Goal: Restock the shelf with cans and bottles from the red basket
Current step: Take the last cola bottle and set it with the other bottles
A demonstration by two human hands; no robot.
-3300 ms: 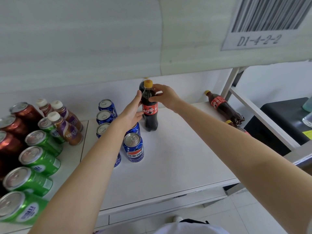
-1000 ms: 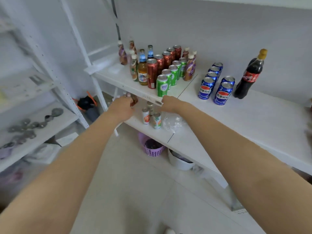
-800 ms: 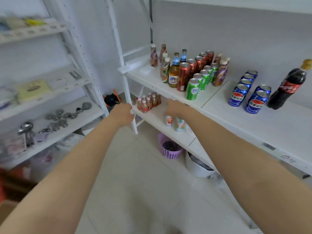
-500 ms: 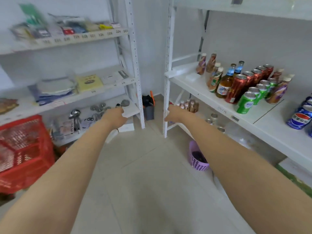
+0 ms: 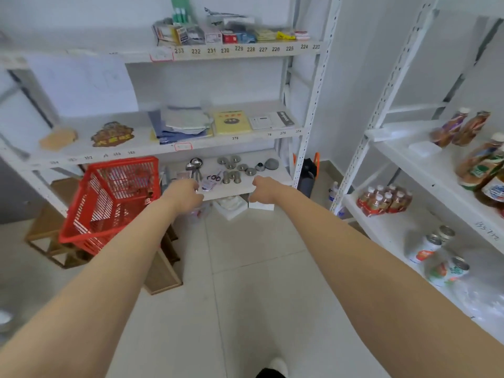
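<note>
The red basket (image 5: pixel 90 214) stands tilted on a wooden stand at the left, with dark bottles dimly visible through its mesh. My left hand (image 5: pixel 185 193) hovers just right of the basket with fingers curled and nothing in it. My right hand (image 5: pixel 263 189) is further right, also loosely curled and holding nothing. The drink shelf (image 5: pixel 403 148) runs along the right edge, with several bottles (image 5: pixel 461 129) at its near end. Both arms stretch forward over the tiled floor.
A white rack (image 5: pixel 234 137) ahead holds papers, booklets and metal parts (image 5: pixel 234 169). A wooden stand (image 5: pixel 163 271) sits under the basket. The lower right shelf carries a pack of small bottles (image 5: pixel 381 200) and cans (image 5: pixel 433 246). White boxes (image 5: pixel 231 207) lie on the floor.
My view has swung left from the drink shelf, where both hands stood a cola bottle, to the rack and red basket. Both hands hold nothing, and the basket is closer and more central.
</note>
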